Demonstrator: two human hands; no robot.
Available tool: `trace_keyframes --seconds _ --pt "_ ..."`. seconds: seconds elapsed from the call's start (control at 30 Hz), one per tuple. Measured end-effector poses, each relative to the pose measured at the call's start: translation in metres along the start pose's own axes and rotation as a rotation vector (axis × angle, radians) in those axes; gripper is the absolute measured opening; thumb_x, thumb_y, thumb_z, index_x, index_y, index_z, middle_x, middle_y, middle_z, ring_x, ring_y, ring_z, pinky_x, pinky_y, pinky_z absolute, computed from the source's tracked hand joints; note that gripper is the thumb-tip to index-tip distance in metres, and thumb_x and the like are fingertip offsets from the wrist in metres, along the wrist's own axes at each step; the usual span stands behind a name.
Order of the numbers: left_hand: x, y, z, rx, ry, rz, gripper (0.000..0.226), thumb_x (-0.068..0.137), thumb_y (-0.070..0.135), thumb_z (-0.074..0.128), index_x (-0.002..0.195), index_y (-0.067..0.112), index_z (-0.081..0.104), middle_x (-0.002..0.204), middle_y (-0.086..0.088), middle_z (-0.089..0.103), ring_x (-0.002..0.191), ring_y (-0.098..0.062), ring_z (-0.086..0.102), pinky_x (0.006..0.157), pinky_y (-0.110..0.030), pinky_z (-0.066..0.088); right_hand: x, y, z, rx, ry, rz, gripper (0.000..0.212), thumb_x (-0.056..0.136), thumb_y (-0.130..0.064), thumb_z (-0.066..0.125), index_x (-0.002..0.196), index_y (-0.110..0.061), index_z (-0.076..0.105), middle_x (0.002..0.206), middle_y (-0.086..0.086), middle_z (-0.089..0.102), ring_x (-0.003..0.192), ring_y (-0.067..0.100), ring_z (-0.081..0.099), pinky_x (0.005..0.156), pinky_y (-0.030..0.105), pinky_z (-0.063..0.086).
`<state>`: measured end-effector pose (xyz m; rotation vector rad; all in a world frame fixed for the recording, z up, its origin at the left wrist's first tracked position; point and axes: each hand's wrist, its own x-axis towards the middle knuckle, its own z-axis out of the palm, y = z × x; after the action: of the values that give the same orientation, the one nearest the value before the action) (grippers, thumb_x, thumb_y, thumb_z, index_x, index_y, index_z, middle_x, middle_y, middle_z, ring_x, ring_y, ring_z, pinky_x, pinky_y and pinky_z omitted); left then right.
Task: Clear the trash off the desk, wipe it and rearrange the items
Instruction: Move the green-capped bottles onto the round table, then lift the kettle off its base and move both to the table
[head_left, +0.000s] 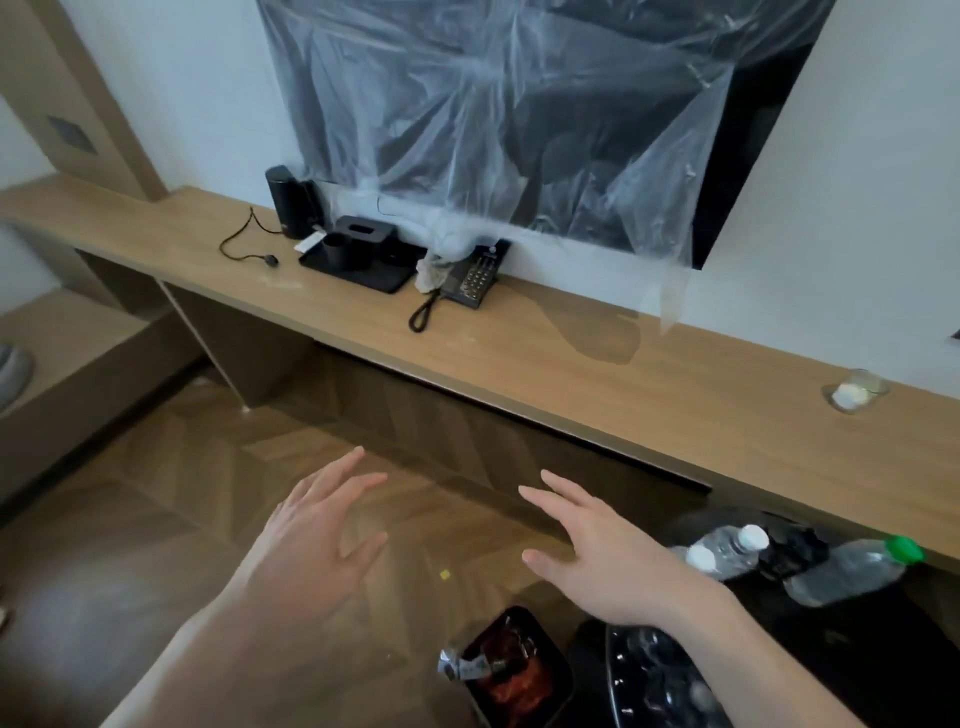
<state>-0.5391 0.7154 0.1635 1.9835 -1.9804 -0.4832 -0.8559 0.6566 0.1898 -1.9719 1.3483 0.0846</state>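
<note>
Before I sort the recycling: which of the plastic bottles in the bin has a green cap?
The larger bottle farthest right, lying under the desk edge; the two smaller bottles beside it have white caps.

Telephone (475, 280) sits right of tray (363, 273) on desk (571, 374).

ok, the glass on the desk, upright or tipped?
Upright. The glass stands on its base on the desk, rim up, something white inside.

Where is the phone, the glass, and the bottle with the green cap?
phone (475, 280): head view, on its keypad.
glass (854, 392): head view, on its clear side wall.
bottle with the green cap (844, 571): head view, on its clear body.
</note>
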Motion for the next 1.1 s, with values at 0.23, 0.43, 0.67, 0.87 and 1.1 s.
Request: trace_keyframes --seconds 0.23,0.43,0.67,0.87,1.1 --pt "-0.009 -0.135 -0.048 0.075 -0.089 -0.093 0.075 0.088 0.065 0.059 0.156 0.051 0.029 0.168 0.025 -0.005 0.160 -0.014 0.001 0.128 -0.042 0.018 0.071 -0.107 0.039 0.027 -0.043 0.035 0.072 0.099 -0.059 0.057 0.160 -0.052 0.019 0.168 -0.031 -0.003 0.159 0.009 0.008 0.125 0.043 0.027" --pt "-0.015 -0.208 -0.089 0.077 -0.047 -0.157 0.073 0.090 0.063 0.065 0.154 0.053 0.030 0.167 0.025 -0.004 0.160 -0.016 0.001 0.129 -0.045 0.019 0.119 -0.177 0.062 0.028 -0.095 0.024 0.072 0.100 -0.058 0.056 0.161 -0.050 0.018 0.169 -0.029 -0.004 0.160 0.010 0.005 0.125 0.045 0.026" --pt "0.023 -0.249 -0.112 0.057 -0.054 -0.181 0.073 0.093 0.062 0.063 0.156 0.050 0.028 0.169 0.021 -0.008 0.160 -0.015 -0.008 0.130 -0.044 0.010 0.180 -0.207 0.053 -0.012 -0.112 0.031 0.074 0.099 -0.061 0.055 0.161 -0.051 0.016 0.170 -0.027 -0.006 0.160 0.012 0.001 0.126 0.048 0.024" --pt "0.083 -0.291 -0.132 0.090 -0.061 -0.227 0.073 0.095 0.062 0.059 0.158 0.050 0.023 0.169 0.019 -0.011 0.159 -0.015 -0.013 0.131 -0.043 0.005 0.261 -0.230 0.045 -0.011 -0.115 0.027 0.072 0.100 -0.060 0.053 0.161 -0.050 0.015 0.170 -0.026 -0.009 0.160 0.013 -0.002 0.126 0.049 0.022" --pt "0.171 -0.333 -0.173 0.103 -0.092 -0.324 0.072 0.098 0.064 0.052 0.159 0.048 0.018 0.170 0.017 -0.013 0.158 -0.014 -0.016 0.129 -0.042 -0.003 0.372 -0.268 0.018 0.007 -0.130 -0.012 0.072 0.100 -0.060 0.053 0.161 -0.049 0.015 0.171 -0.023 -0.009 0.160 0.014 -0.001 0.126 0.050 0.024"
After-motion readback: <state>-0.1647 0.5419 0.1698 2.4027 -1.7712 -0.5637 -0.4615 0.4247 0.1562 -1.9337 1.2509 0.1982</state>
